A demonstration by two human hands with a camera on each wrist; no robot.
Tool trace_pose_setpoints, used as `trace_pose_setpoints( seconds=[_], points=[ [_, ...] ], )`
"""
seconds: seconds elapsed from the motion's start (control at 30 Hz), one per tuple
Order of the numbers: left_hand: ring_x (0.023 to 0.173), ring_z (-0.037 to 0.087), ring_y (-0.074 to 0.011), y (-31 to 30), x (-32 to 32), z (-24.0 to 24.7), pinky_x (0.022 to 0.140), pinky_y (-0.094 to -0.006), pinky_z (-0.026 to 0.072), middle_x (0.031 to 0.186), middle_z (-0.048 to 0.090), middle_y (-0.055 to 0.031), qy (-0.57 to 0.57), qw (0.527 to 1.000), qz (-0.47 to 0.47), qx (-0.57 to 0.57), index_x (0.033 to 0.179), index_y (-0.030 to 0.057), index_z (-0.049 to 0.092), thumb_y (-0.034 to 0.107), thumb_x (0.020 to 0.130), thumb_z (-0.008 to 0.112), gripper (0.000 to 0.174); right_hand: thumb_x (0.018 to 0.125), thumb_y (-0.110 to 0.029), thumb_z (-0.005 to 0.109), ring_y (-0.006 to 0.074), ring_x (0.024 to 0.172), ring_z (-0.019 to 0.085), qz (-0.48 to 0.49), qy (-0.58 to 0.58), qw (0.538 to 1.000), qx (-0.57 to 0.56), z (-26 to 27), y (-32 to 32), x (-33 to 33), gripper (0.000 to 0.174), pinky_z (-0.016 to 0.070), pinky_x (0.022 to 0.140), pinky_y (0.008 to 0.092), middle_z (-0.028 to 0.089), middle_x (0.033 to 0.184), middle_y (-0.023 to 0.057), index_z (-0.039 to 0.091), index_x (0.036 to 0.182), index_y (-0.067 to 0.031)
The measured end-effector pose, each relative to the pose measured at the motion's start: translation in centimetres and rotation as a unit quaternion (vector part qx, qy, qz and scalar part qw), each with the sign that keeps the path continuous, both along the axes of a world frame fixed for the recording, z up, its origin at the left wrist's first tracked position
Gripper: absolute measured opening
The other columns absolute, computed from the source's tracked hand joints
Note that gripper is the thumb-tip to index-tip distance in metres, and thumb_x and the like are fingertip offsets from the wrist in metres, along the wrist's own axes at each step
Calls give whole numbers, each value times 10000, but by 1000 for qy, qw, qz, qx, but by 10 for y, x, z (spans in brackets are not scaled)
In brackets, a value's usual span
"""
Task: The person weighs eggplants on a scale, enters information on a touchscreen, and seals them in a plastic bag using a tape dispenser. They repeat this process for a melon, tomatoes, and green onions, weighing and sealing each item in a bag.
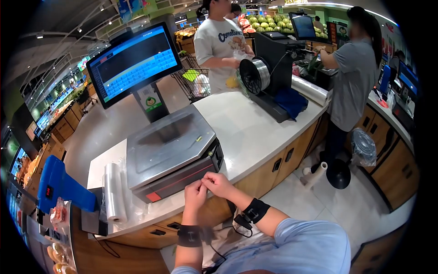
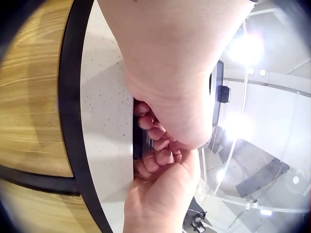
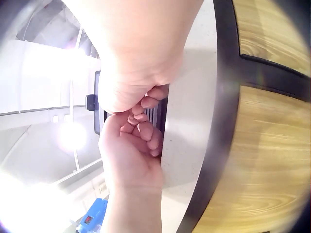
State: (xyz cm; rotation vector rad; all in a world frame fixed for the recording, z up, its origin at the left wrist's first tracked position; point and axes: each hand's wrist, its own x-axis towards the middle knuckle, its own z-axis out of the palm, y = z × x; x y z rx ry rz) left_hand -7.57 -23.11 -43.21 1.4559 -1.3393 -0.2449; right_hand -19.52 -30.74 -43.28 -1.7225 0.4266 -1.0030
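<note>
Just before the front of a weighing scale (image 1: 171,134) with a flat metal plate, my two hands meet at the fingertips. My left hand (image 1: 195,196) comes up from below, and my right hand (image 1: 220,185) reaches in from the right. Both wrist views show loosely curled fingers (image 2: 156,132) touching those of the other hand, with no object showing between them. The thumbs are mostly hidden behind the palms. Part of the scale's dark front shows past the fingers.
Left of the scale lies a clear plastic bag roll (image 1: 114,194), near a blue device (image 1: 64,187). A touchscreen (image 1: 134,64) stands behind the scale. Farther right along the counter (image 1: 237,132) are a black reel (image 1: 255,76) and another person (image 1: 351,73). A shopper (image 1: 219,45) stands across.
</note>
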Motion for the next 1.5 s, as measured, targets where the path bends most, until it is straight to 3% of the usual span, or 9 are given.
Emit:
trace_pose_setpoints(
  seconds=[0.17, 0.3, 0.37, 0.6, 0.67, 1.1, 1.5],
  points=[
    [549, 544, -337, 0, 1, 0, 528, -365, 422, 633, 552, -199, -12, 1000, -4, -2, 725, -29, 591, 111, 808, 575, 164, 889, -161, 598, 104, 573, 533, -10, 10, 999, -32, -1, 0, 1, 183, 436, 529, 271, 604, 648, 86, 593, 817, 7],
    [553, 550, -330, 0, 3, -3, 533, -362, 427, 635, 555, -195, -9, 1000, -10, -2, 742, -28, 602, 117, 805, 575, 160, 884, -160, 602, 102, 574, 538, -20, 25, 999, -41, 2, 1, -1, 179, 437, 529, 272, 599, 641, 81, 594, 813, 4],
    [557, 556, -325, 1, 4, -2, 539, -358, 432, 639, 559, -191, -8, 1000, -10, 11, 747, -27, 606, 118, 795, 574, 156, 872, -204, 605, 202, 542, 565, -23, 21, 998, -49, 3, 2, -1, 199, 435, 515, 313, 597, 639, 115, 590, 802, -19],
    [559, 561, -316, 1, 2, 1, 548, -351, 437, 641, 560, -190, -6, 1000, -19, 14, 753, -26, 607, 108, 786, 560, 146, 871, -197, 609, 205, 547, 574, -22, 21, 998, -56, 4, 2, -2, 189, 441, 521, 316, 597, 635, 114, 587, 804, -21],
    [556, 559, -307, 1, 1, 1, 546, -347, 434, 638, 557, -190, 0, 1000, -16, 11, 755, -25, 604, 104, 787, 557, 141, 865, -161, 614, 132, 530, 530, -25, 8, 998, -63, 3, 1, -1, 170, 425, 506, 283, 572, 598, 89, 590, 802, -5],
    [516, 533, -247, 0, -3, 4, 536, -330, 431, 614, 546, -187, 6, 1000, -12, 7, 749, -28, 596, 110, 822, 563, 160, 883, -176, 595, 159, 540, 535, -13, 13, 999, -45, 4, 2, -2, 190, 425, 518, 304, 590, 631, 109, 593, 794, -8],
    [545, 549, -291, 1, 0, 3, 548, -343, 430, 637, 552, -196, 8, 1000, -20, 17, 768, -28, 610, 103, 818, 538, 157, 876, -169, 605, 188, 508, 512, -31, 3, 998, -59, 3, 3, 0, 189, 411, 497, 305, 568, 610, 113, 578, 778, -9]
  ],
)
